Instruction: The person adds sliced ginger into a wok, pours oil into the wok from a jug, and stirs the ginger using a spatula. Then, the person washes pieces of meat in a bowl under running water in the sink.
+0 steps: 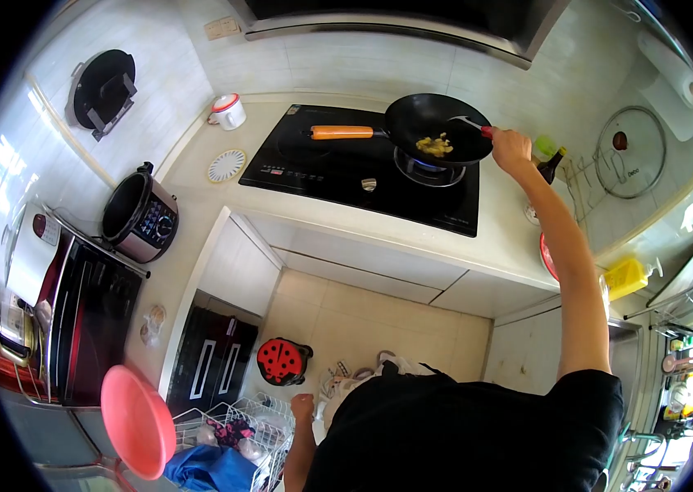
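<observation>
A red-handled spatula [471,125] is gripped by the R hand [512,151], w/ its metal end by the yellow food bits [435,146] in the black pan [412,115] on the stove [305,148], & the L hand [302,405] is curled shut near the wire basket [268,422].

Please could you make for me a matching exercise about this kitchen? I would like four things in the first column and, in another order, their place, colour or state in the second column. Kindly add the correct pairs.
Column 1
1. Wok
2. Spatula
3. Mug
4. Basin

Column 2
A. White with a red rim, on the counter
B. Gripped in the right hand
C. Pink, below the cooktop's level in the picture
D. Over a burner of the cooktop, with yellowish food inside

Right pairs: 1-D, 2-B, 3-A, 4-C
</observation>
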Tool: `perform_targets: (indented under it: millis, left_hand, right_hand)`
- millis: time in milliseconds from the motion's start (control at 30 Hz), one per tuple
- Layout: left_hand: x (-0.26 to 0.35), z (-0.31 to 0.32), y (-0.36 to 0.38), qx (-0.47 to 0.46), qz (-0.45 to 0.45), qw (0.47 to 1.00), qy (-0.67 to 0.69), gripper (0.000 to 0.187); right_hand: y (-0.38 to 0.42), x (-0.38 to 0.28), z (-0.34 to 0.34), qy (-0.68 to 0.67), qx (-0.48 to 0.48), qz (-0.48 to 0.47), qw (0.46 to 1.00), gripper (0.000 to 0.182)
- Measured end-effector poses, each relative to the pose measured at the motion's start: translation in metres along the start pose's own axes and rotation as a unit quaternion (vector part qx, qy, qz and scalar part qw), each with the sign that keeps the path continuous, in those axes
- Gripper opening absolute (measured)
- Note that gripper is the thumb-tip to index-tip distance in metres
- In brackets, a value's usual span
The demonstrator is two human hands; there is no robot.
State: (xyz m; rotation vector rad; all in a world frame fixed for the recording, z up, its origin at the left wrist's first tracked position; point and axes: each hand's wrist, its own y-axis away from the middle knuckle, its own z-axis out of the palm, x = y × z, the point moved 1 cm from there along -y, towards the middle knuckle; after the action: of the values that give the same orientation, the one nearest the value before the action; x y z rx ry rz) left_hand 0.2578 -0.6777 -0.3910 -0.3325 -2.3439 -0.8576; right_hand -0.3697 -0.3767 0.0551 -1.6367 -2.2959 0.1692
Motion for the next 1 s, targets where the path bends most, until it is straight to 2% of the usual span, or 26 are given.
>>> perform_targets:
  millis: [33, 100, 200, 333, 467, 533, 667, 733, 800, 1000]
  left_hand:
    - [-0.002, -0.001, -0.001, -0.006, -0.007, 1.0, -0.018, 0.027]
    - [-0.01, 0.002, -0.006, 0.003, -0.021, 1.0, -0.016, 0.027]
    - [-0.008, 0.001, -0.001, 0.015, -0.033, 0.999, -0.003, 0.027]
    - [0.003, -0.002, 0.011, 0.014, -0.04, 0.999, 0.012, 0.026]
    - [-0.01, 0.004, 0.002, 0.005, -0.053, 0.998, 0.043, 0.026]
    - [0.0, -0.002, 0.006, -0.002, -0.046, 0.998, -0.039, 0.027]
    - [0.001, 0.0, -0.001, -0.015, -0.029, 0.998, -0.052, 0.027]
    - [-0.012, 0.007, -0.012, 0.002, -0.039, 0.999, 0.011, 0.027]
    - [-0.005, 0.006, -0.01, -0.001, -0.037, 0.999, 0.019, 0.027]
    - [-0.007, 0.005, -0.009, 0.008, -0.038, 0.999, 0.014, 0.027]
  right_hand:
    - [-0.004, -0.001, 0.004, -0.001, 0.0, -0.002, 1.0, 0.021]
    - [-0.015, -0.001, 0.016, -0.08, -0.004, 0.083, 0.993, 0.026]
    - [-0.024, -0.004, 0.025, -0.123, -0.027, 0.108, 0.986, 0.026]
    - [-0.027, -0.011, 0.034, -0.122, -0.023, 0.113, 0.986, 0.026]
    - [-0.018, -0.019, 0.018, -0.17, -0.051, 0.114, 0.977, 0.029]
    - [-0.011, -0.019, 0.007, -0.199, -0.067, 0.113, 0.971, 0.031]
    - [-0.013, -0.011, 0.005, -0.25, -0.064, 0.102, 0.961, 0.03]
    - [-0.012, -0.006, 0.01, -0.27, -0.078, 0.092, 0.955, 0.03]
    - [-0.008, -0.006, 0.009, -0.288, -0.09, 0.09, 0.949, 0.029]
    - [0.007, -0.004, -0.008, -0.232, -0.03, 0.152, 0.96, 0.03]
